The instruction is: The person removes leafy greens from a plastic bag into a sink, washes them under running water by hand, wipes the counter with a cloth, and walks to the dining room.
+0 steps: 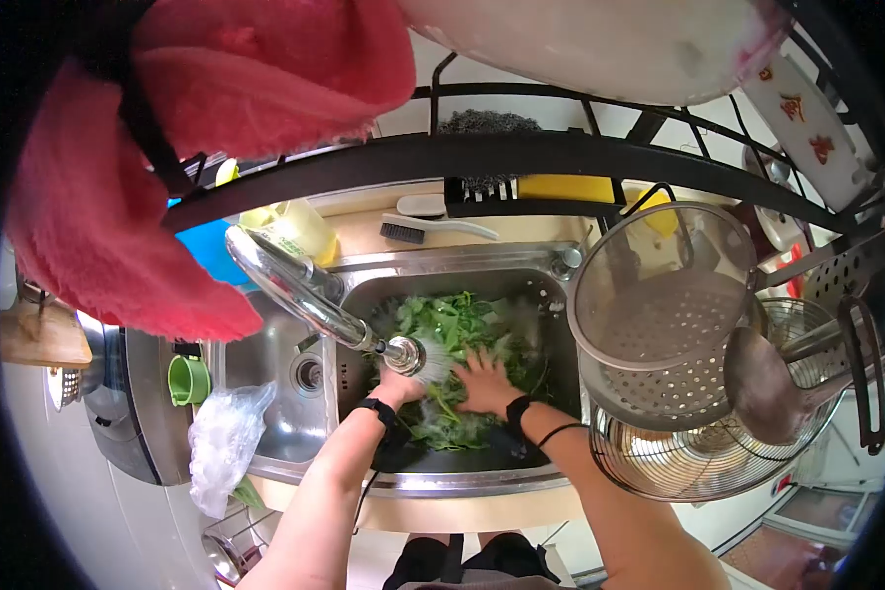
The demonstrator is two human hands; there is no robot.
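Observation:
Leafy greens [452, 320] lie in the large sink basin [521, 462], with water over and around them. A chrome faucet [300, 295] arches in from the left, and its spray head [403, 356] sends water onto the leaves. My right hand [484, 382] rests on the greens with its fingers spread apart. My left hand [400, 387] is at the left side of the greens, just below the spray head; the faucet and spray hide its fingers. Dark bands circle both wrists.
A smaller basin [290, 413] with a drain adjoins on the left, a plastic bag [228, 442] at its edge. Overhead hang a pink cloth [265, 69] and a black rack [383, 162]. Strainers [649, 285] and a ladle [767, 383] hang at right. A brush [438, 227] lies behind the sink.

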